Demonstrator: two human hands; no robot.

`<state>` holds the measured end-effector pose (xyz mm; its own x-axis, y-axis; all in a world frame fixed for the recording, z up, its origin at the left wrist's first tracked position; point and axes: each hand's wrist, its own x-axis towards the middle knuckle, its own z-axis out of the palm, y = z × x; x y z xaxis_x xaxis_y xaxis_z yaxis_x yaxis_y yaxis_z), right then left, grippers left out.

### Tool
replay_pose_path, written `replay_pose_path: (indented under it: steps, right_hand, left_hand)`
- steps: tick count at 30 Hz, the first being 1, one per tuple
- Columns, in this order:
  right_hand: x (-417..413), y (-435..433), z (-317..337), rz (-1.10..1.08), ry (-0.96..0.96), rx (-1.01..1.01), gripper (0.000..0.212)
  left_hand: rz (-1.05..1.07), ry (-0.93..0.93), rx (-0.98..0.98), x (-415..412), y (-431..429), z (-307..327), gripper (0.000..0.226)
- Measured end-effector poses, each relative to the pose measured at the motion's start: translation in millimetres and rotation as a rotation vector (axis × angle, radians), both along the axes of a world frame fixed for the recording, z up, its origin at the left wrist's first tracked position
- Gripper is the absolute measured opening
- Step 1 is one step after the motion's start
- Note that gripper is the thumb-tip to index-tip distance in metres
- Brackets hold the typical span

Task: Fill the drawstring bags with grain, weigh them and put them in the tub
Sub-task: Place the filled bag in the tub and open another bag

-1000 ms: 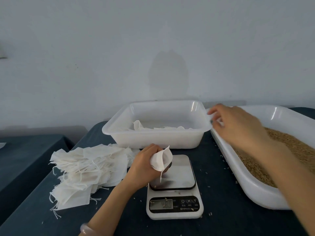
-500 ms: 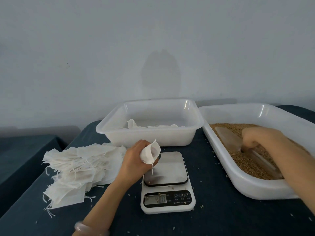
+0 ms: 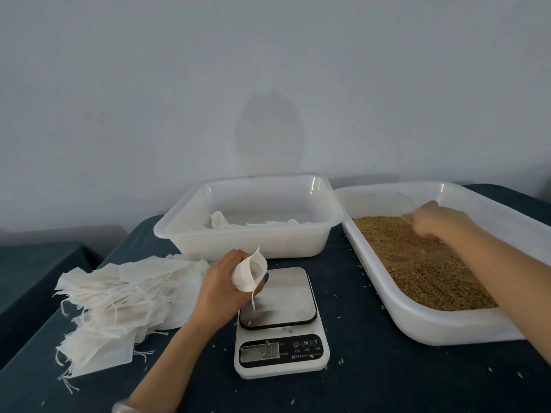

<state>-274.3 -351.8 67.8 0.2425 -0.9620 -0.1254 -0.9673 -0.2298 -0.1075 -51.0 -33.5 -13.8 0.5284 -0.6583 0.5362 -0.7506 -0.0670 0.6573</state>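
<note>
White fabric drawstring bag (image 3: 248,273), mouth gaping, is gripped in the curled fingers of the left hand (image 3: 221,289) just above the left edge of the white digital kitchen scale (image 3: 281,323) on the dark blue tabletop (image 3: 372,383). The right hand (image 3: 436,221) is curled low over the brown grain (image 3: 417,263) in the wide white plastic tray (image 3: 417,327), too blurred to tell what it holds.

Two tubs (bag tub (image 3: 253,244), grain tub (image 3: 432,326)), one scale (image 3: 280,321), one held bag (image 3: 249,274), an uncountable heap of bags (image 3: 119,296).
</note>
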Motion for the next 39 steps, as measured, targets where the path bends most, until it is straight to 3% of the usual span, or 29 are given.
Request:
replay_pose_path:
  steps: [3, 6, 11, 18, 26, 32, 36, 39]
  right_hand:
    - [-7, -7, -17, 0.037, 0.121, 0.000, 0.037]
    - [-5, -9, -26, 0.144, 0.116, 0.004, 0.035]
    - [11, 13, -25, 0.289, -0.123, 0.129, 0.040]
    - [6, 1, -20, 0.077, -0.493, 0.470, 0.032]
    - [-16, -14, -15, 0.001, -0.675, 0.600, 0.024]
    - [-30, -13, -8, 0.020, -0.635, 0.448, 0.032]
    - [-31, -2, -4, 0.181, -0.586, 0.245, 0.046]
    - [-28, 16, 6, 0.286, -0.629, 0.114, 0.043]
  left_hand:
    - [0.007, -0.005, 0.008, 1, 0, -1, 0.035]
    - [0.010, -0.017, 0.011, 2, 0, -2, 0.033]
    - [0.007, -0.011, 0.030, 2, -1, -3, 0.030]
    - [0.000, 0.017, 0.027, 2, 1, -2, 0.031]
    - [-0.022, 0.106, 0.074, 0, 3, 0, 0.026]
    - [-0.016, 0.216, 0.081, -4, 1, 5, 0.037]
    - [-0.040, 0.290, 0.068, -7, -4, 11, 0.017]
    - [-0.039, 0.326, 0.078, -8, -10, 18, 0.016]
